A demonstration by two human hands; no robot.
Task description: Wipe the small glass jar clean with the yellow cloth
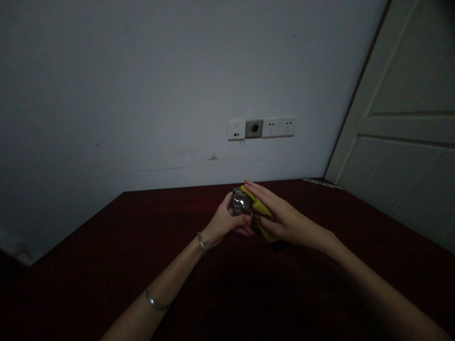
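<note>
My left hand (227,219) is closed around a small, shiny, dark see-through object (242,202), perhaps a glass or a clear jar; its exact kind cannot be made out. My right hand (280,213) grips a yellow cloth (262,208) and presses it against the right side of that shiny object. A dark edge shows at the cloth's lower end. Both hands are close together above the dark red tabletop (170,222). The fingertips behind the object are partly hidden.
Behind the table rises a pale wall (159,94) with a row of sockets and switches (279,127). A white panelled door (405,128) stands at the right. A thin strip (322,183) lies near the table's far right corner.
</note>
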